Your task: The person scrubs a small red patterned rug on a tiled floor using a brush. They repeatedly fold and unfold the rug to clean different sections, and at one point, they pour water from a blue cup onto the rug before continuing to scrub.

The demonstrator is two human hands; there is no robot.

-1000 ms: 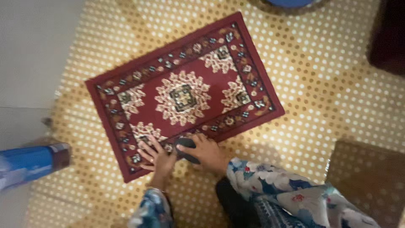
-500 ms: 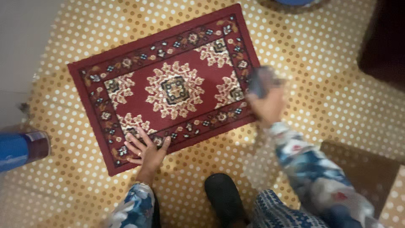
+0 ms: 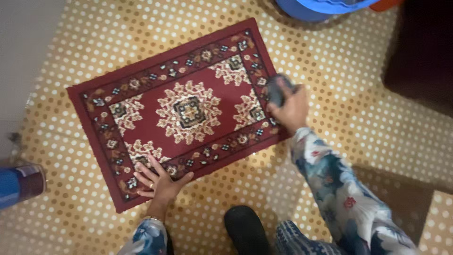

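Small red patterned rug [image 3: 184,113] lies flat on dotted yellow floor mat [image 3: 358,94]. L hand [image 3: 158,182] pressed flat on rug's near edge, fingers spread open. R hand [image 3: 290,108] at rug's right edge, fingers closed round a dark grey brush-like obj [image 3: 276,89], blurred. Blue tub [image 3: 311,7] at top, blue can [image 3: 19,184] far left.

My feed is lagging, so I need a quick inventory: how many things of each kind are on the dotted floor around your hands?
Red patterned rug: 1
Dark scrubbing pad in the right hand: 1
Blue tub, at the top edge: 1
Blue cylindrical can, at the left edge: 1
Total: 4
The left hand lies flat on the rug's near border.
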